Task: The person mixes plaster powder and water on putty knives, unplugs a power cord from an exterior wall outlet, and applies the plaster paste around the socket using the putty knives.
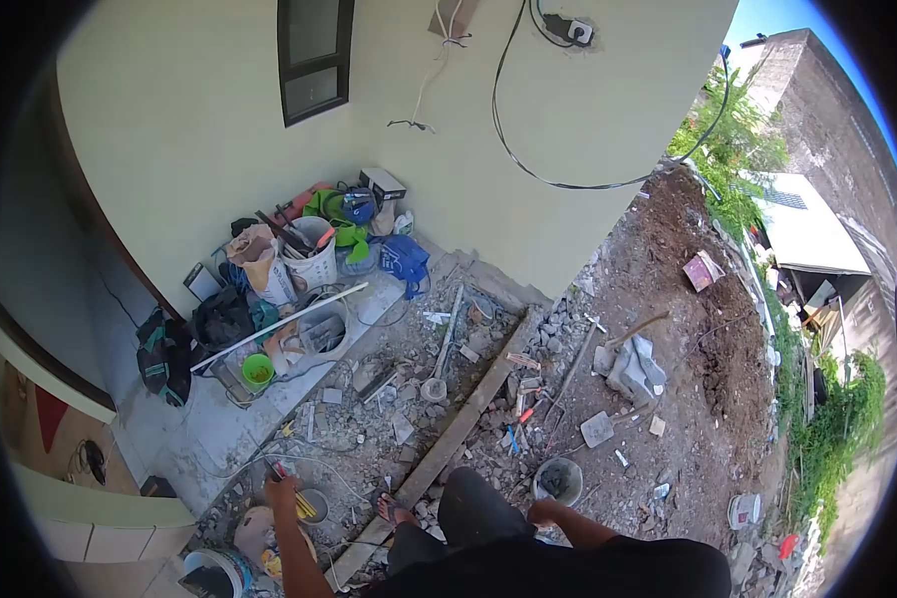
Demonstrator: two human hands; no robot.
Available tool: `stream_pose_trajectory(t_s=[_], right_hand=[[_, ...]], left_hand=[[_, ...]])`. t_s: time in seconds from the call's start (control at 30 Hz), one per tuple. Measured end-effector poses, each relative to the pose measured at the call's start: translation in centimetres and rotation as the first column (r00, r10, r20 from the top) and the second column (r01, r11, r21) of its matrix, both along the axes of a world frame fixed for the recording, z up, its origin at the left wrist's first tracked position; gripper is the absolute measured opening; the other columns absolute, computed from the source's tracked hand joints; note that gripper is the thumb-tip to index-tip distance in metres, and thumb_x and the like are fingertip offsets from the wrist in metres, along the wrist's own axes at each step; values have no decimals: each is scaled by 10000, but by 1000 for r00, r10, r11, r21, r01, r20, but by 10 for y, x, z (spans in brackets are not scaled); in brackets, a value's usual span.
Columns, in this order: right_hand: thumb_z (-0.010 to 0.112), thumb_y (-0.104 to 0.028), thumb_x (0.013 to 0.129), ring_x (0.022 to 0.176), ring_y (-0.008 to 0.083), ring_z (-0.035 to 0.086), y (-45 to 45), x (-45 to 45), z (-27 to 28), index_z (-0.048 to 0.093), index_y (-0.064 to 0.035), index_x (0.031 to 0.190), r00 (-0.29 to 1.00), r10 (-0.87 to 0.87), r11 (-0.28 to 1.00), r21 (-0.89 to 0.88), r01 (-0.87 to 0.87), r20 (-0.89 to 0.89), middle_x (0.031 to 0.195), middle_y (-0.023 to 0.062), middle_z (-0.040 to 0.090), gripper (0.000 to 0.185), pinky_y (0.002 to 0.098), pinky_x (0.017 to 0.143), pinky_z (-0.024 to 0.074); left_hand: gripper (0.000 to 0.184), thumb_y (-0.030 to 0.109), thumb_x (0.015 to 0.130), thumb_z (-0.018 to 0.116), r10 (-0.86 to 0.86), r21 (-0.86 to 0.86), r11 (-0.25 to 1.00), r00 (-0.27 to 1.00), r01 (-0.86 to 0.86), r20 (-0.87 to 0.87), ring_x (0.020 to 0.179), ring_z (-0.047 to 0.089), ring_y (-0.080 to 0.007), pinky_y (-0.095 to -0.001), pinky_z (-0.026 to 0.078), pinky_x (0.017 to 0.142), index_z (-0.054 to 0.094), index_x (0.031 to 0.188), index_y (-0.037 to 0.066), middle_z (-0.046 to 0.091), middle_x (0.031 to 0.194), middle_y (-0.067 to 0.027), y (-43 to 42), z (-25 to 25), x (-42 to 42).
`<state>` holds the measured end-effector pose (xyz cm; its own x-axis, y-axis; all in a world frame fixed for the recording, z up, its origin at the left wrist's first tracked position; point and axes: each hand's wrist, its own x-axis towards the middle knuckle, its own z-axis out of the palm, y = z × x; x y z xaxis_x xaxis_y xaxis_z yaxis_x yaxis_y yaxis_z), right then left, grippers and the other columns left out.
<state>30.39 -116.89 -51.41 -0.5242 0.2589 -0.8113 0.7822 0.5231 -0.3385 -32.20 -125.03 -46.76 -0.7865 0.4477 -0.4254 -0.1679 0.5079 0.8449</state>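
Low at the left, my left hand (281, 490) is closed around a small red-and-dark tool (279, 468) whose exact kind I cannot make out. Just right of that hand stands a small bucket (315, 506), with yellow lengths beside the fingers. My right hand (542, 512) is by my right knee, close to a bucket of grey material (558, 481). Its fingers are too small and partly hidden to read. A sandalled foot (384, 506) rests beside a long wooden beam (468, 419) lying across the rubble.
Rubble and broken concrete cover the ground. A shovel (598, 430) and a grey sack (636, 371) lie to the right. Along the wall stand a white tool bucket (311, 257), bags and a green bucket (257, 371). A black cable (513, 149) loops down from the wall.
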Motion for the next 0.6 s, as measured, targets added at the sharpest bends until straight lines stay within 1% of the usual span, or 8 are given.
stream_pose_trajectory(t_s=[0.03,0.1,0.13,0.17,0.2,0.33,0.43,0.6], right_hand=[[589,-291,824,829,263,656,-10,-6,26,685,-62,794,933,-189,918,-283,278,306,852,117,672,250,426,698,520],[627,-321,821,911,233,638,-52,12,10,684,-51,912,727,-466,606,-417,677,504,961,96,673,290,423,765,505],[627,-321,821,911,233,638,-64,15,23,684,-51,912,729,-465,606,-420,676,502,961,96,673,290,423,765,505],[639,-303,822,941,216,627,-85,21,50,655,-31,1005,504,-789,188,-642,743,351,1028,99,658,328,408,798,496],[651,-286,823,972,199,616,-94,22,70,626,-11,1098,115,-946,-201,-825,528,304,1095,102,643,390,394,832,487],[645,-284,828,979,198,613,-74,35,73,622,-11,1106,123,-955,-157,-812,562,270,1100,103,640,391,392,840,482],[639,-281,832,986,197,610,-32,36,73,618,-10,1114,138,-970,-84,-807,585,201,1106,104,638,392,391,848,478],[629,-276,840,998,196,604,56,71,82,611,-9,1128,287,-944,65,-758,648,164,1115,105,633,393,388,861,470]], left_hand=[[178,20,629,588,0,4,1000,1000,0,-5,520,530,-160,-309,417,470,521,793,42,540,631,-54,5,-7,-2],[246,65,621,617,-191,-146,977,947,157,-260,592,599,-224,-357,458,539,547,842,-17,597,687,-136,4,-45,-7],[231,53,635,603,-230,-167,968,933,189,-277,572,589,-206,-359,446,504,551,850,-16,584,687,-126,1,-42,3],[231,48,635,602,-217,-153,969,963,193,-158,553,580,-202,-361,443,492,552,851,-16,582,678,-122,-5,-37,16],[232,43,634,601,-203,-141,970,979,196,-35,533,572,-198,-363,440,479,553,852,-16,580,669,-117,-13,-35,29],[158,32,642,613,-105,-319,940,992,122,69,473,514,-161,-336,416,434,522,770,8,537,609,-81,-69,-50,83],[288,96,681,622,-187,-520,837,982,169,17,702,650,-275,-388,485,583,609,933,-42,641,785,-175,-105,-97,95],[330,214,705,651,-469,-760,491,864,426,181,763,666,-308,-412,499,618,638,899,-53,668,848,-200,-120,-92,130]])
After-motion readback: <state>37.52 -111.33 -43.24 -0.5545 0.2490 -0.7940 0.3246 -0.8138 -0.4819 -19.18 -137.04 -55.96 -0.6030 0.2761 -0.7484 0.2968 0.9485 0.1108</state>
